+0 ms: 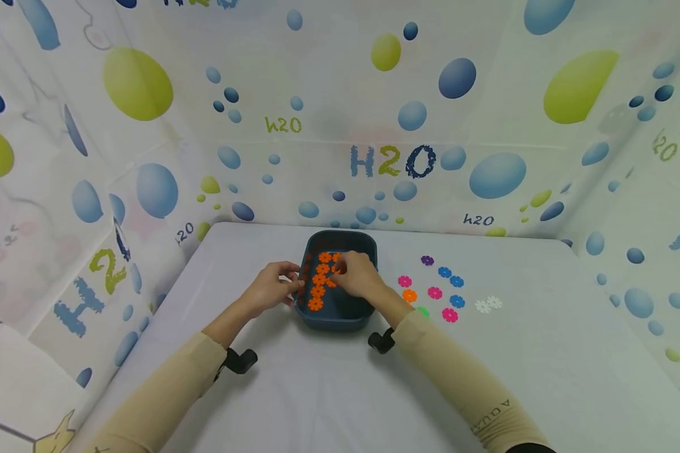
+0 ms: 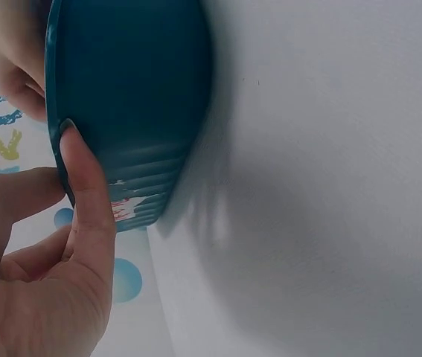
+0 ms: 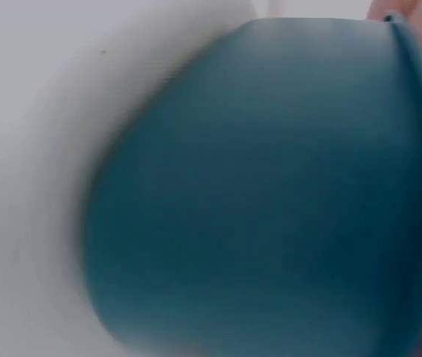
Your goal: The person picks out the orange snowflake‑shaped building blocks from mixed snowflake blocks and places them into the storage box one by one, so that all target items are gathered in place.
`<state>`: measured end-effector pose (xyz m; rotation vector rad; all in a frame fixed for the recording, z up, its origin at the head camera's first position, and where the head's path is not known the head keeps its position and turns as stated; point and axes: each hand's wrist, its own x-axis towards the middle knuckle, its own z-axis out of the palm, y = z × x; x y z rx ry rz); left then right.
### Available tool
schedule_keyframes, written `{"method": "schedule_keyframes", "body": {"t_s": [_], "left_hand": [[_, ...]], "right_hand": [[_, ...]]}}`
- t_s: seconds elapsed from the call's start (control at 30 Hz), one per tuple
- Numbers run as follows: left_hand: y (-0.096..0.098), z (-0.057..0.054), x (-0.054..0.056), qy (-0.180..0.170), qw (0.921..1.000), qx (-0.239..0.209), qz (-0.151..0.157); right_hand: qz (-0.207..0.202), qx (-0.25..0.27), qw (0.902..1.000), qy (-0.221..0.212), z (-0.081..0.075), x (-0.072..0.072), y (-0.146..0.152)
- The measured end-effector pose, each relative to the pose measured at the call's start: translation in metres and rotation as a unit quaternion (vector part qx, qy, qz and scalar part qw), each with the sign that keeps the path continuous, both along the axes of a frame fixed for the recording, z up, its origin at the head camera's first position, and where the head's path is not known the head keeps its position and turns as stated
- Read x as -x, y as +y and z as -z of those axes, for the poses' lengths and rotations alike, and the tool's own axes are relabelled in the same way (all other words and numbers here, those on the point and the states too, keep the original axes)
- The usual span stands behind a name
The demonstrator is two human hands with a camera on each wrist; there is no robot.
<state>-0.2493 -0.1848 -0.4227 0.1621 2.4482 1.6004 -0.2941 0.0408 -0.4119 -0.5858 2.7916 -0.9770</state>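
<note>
A dark teal plastic basin [image 1: 335,324] stands on the white table, with several orange flower-shaped pieces [image 1: 317,291] lined up along its left inside. My left hand [image 1: 271,286] pinches the basin's left rim; in the left wrist view one finger [image 2: 91,197] lies along the outer wall. Reaching over the basin's right side, my right hand [image 1: 358,274] has its fingers curled, and orange shows at its fingertips beside the row. The basin's outer wall [image 3: 255,193] fills most of the right wrist view and hides the right fingers.
To the right of the basin lie loose flower pieces: pink [image 1: 434,292], blue [image 1: 456,281], purple [image 1: 427,260], orange [image 1: 410,296] and white [image 1: 493,302]. A green piece [image 1: 422,311] is partly behind the right sleeve. A patterned curtain [image 1: 328,126] hangs behind the table.
</note>
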Motion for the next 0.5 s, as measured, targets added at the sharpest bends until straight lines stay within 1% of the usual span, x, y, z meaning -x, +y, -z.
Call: {"method": "schedule_keyframes", "body": {"t_s": [0.07,0.23,0.4,0.5], "left_hand": [[0.000,0.000,0.000,0.000,1.0000,0.001,0.000],[-0.001,0.001,0.001,-0.001,1.0000,0.003,-0.001],[0.000,0.001,0.001,0.001,1.0000,0.005,0.003],[0.000,0.000,0.002,0.002,1.0000,0.007,0.006]], "right_hand": [[-0.014,0.003,0.9999,0.000,-0.007,-0.004,0.009],[-0.034,0.010,0.9994,0.003,-0.017,-0.010,0.034],[-0.039,0.023,0.9990,-0.001,-0.024,-0.015,0.063],[-0.034,0.029,0.9990,-0.006,-0.027,-0.016,0.079]]}}
